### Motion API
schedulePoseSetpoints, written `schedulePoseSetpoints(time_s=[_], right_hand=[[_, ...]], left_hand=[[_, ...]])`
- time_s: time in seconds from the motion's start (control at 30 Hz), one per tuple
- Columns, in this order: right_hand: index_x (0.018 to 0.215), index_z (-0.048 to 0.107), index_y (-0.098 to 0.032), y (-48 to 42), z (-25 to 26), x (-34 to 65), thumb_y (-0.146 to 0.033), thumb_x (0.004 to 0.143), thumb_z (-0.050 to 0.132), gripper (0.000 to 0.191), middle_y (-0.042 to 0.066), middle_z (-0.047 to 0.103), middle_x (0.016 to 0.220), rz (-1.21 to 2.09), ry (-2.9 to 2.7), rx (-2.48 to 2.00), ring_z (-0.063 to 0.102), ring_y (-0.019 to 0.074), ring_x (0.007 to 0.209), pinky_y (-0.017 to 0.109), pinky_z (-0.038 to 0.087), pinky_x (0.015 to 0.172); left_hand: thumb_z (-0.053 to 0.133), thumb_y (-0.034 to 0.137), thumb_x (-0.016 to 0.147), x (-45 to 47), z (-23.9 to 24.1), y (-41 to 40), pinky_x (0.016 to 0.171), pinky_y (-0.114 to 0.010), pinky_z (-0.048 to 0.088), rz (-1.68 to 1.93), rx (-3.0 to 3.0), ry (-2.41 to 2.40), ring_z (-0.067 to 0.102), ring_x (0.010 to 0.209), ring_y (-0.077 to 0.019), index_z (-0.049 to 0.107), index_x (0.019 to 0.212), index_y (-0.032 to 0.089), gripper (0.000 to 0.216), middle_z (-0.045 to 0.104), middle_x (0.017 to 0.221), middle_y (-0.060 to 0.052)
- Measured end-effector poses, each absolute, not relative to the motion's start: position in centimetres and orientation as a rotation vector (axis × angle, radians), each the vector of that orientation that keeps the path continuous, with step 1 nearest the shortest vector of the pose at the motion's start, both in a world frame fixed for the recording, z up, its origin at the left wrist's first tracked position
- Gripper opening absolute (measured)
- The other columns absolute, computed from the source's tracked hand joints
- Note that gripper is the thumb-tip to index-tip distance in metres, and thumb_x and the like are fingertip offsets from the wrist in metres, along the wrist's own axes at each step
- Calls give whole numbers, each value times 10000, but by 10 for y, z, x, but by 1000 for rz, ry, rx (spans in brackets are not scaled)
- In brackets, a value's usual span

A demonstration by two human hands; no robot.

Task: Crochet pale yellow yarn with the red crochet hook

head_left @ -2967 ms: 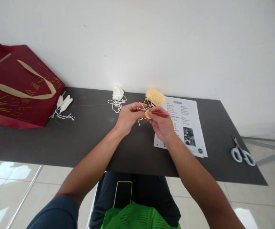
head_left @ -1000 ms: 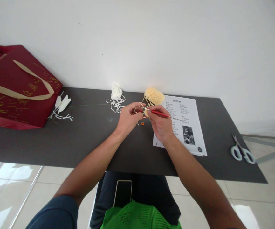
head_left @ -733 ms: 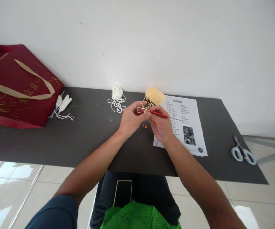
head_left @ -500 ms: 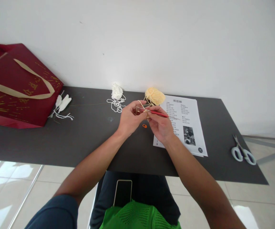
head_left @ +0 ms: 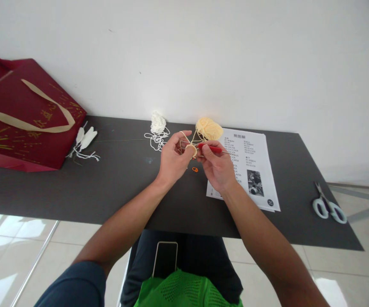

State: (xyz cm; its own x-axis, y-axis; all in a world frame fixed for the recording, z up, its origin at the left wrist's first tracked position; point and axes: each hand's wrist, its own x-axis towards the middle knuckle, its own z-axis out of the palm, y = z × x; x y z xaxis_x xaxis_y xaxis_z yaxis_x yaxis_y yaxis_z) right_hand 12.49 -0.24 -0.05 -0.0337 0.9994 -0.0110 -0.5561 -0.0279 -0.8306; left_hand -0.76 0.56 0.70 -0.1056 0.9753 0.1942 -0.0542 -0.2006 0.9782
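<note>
My left hand (head_left: 175, 157) pinches a small piece of cream crochet work (head_left: 191, 150), and a strand of yarn runs over its raised index finger. In my right hand (head_left: 219, 167) is a crochet hook with a red handle (head_left: 210, 148), its metal tip pointing left at the crochet piece. Whether the tip is inside a loop is too small to tell. Behind the hands sits a ball of cream yarn (head_left: 209, 128), with strands leading down to my left hand. A small orange stitch marker (head_left: 195, 169) lies on the table just below the fingers.
Printed sheets (head_left: 261, 153) lie partly under my right hand on the dark table (head_left: 123, 187). Scissors (head_left: 328, 204) rest near the right edge. White yarn (head_left: 158, 123), white crocheted pieces (head_left: 86, 137) and a red bag (head_left: 27, 115) are at the left. A phone (head_left: 165, 259) lies on my lap.
The fingers of both hands have moved slightly apart, so the crochet piece shows more. My right thumb now lies on top of the red handle. The yarn strand is spread wider.
</note>
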Motion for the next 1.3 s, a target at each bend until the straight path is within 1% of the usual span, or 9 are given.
schedulePoseSetpoints(time_s=[0.13, 0.2, 0.4, 0.53, 0.73, 0.83, 1.03, 1.3], right_hand=[[890, 713, -245, -2, -2, 126, -327, 805, 831, 167, -14, 773, 979, 1482, -779, -722, 649, 93, 743, 228, 541, 637], [895, 711, -243, -1, -2, 127, -324, 820, 820, 156, -13, 773, 1001, 1486, -768, -699, 654, 87, 750, 219, 544, 640], [873, 687, -248, -1, -2, 126, -372, 836, 806, 176, -22, 759, 988, 1462, -767, -705, 661, 90, 764, 229, 573, 684], [883, 681, -255, -1, -4, 125, -371, 840, 805, 175, -25, 759, 991, 1447, -773, -691, 682, 90, 786, 239, 606, 765], [878, 668, -267, -1, -7, 123, -366, 823, 825, 194, -38, 770, 968, 1428, -740, -671, 721, 83, 826, 232, 628, 847], [882, 661, -270, -2, -7, 123, -385, 818, 827, 212, -39, 769, 965, 1412, -736, -688, 729, 86, 840, 237, 633, 869], [877, 663, -267, -3, -4, 123, -374, 800, 842, 223, -35, 772, 959, 1415, -719, -691, 733, 94, 839, 245, 639, 855], [875, 646, -277, -3, -3, 125, -372, 830, 809, 193, -32, 746, 929, 1336, -799, -691, 688, 112, 761, 284, 612, 759]], left_hand=[[692, 177, 764, -7, 6, 5, 650, -220, 510, 1443, 1237, 1085, 599, 691, -99, 665, 1175, 194, 412, 633, 805, 16], [698, 180, 768, -6, 5, 5, 650, -220, 523, 1447, 1218, 1068, 604, 688, -97, 675, 1163, 195, 396, 639, 807, 18], [727, 205, 773, -7, 3, 4, 666, -239, 546, 1456, 1210, 1070, 615, 663, -99, 720, 1097, 199, 324, 669, 796, 13], [734, 233, 780, -6, 4, 4, 671, -241, 556, 1465, 1175, 1072, 622, 662, -98, 724, 1090, 193, 313, 678, 798, 8], [754, 207, 752, -5, 3, 6, 642, -229, 527, 1450, 1180, 1077, 589, 645, -91, 730, 1065, 200, 314, 636, 752, 26], [773, 209, 734, -6, 2, 6, 629, -233, 514, 1424, 1192, 1094, 580, 634, -94, 741, 1051, 204, 318, 645, 751, 25], [780, 198, 725, -7, 0, 7, 627, -243, 506, 1413, 1190, 1091, 583, 621, -97, 761, 1017, 207, 292, 676, 749, 18], [736, 180, 721, -5, 5, 5, 604, -237, 501, 1469, 1189, 1146, 593, 623, -95, 741, 981, 191, 260, 676, 772, 13]])
